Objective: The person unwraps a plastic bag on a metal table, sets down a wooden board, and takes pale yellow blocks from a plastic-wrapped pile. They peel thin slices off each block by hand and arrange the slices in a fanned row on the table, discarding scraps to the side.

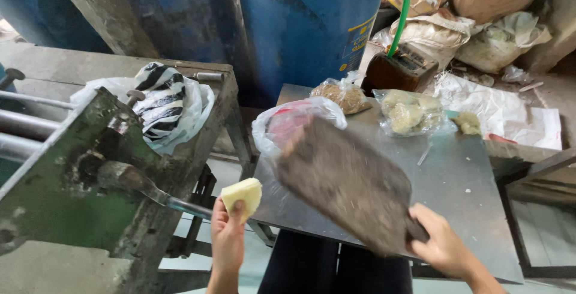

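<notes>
Fingers of the left hand [228, 240] pinch a pale yellow wedge-shaped chunk [242, 194] from below, thumb up against its near face, holding it just beside the steel crank handle [150, 189] that juts from the worn green machine [66, 192] at the left. The chunk hangs in the air between that machine and the edge of the metal bench [456, 186], touching neither.

The right hand [441, 246] is closed around the grip of a broad, grimy cleaver-like blade [348, 183]; its fingers are wrapped tight on the handle. The blade slants up and to the left over the bench, blurred, and partly covers a clear bag with something red inside [288, 117].

Farther back on the bench lie 2 more clear bags, 1 of brownish pieces [343, 95] and 1 of pale lumps [408, 113], with a loose pale lump [468, 123] near them. A black-and-white striped bag [162, 102] sits on top of the machine's frame. Behind stands a big blue drum [306, 24].
</notes>
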Available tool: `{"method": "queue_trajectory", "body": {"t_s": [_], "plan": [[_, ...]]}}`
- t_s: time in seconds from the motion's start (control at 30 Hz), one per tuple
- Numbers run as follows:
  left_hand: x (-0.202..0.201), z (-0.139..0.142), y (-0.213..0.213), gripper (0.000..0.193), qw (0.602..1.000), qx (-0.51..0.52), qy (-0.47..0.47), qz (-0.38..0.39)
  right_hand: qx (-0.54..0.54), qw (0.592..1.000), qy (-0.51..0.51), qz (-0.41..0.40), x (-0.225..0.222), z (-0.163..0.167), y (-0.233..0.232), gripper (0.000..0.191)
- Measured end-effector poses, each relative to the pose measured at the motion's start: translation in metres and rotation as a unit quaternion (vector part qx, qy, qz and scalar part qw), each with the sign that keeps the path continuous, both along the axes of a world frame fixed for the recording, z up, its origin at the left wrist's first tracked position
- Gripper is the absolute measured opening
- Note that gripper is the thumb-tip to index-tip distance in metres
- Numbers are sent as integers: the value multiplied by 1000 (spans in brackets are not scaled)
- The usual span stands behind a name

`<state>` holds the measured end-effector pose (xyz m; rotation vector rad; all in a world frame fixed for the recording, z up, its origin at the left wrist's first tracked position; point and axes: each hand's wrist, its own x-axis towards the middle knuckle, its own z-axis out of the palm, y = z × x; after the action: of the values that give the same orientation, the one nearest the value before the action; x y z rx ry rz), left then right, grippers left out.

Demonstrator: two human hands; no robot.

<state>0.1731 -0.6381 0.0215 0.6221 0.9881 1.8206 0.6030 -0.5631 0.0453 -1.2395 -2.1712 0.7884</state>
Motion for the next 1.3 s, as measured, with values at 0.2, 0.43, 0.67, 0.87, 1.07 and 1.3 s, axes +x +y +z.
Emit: {"method": "queue_trajectory", "body": {"t_s": [0.2, 0.43, 0.67, 0.87, 1.07, 1.3], "plan": [[65, -24, -3, 32, 989, -75, 1, -130, 251, 963, 96, 22, -181, 70, 115, 52], [118, -56, 24, 30, 965, -109, -26, -238, 183, 976, 35, 107, -390, 101, 197, 46], [153, -63, 55, 32, 969, -52, -32, -239, 156, 964, -53, 207, -441, 81, 177, 50], [134, -22, 5, 30, 996, -7, -65, -56, 205, 941, 153, 221, -239, 84, 186, 19], [143, 21, 9, 28, 995, 48, -86, 35, 177, 964, 18, 198, -109, -8, 88, 36], [206, 27, 31, 25, 992, 95, -74, -24, 220, 969, -67, 94, -64, -97, 51, 18]]}}
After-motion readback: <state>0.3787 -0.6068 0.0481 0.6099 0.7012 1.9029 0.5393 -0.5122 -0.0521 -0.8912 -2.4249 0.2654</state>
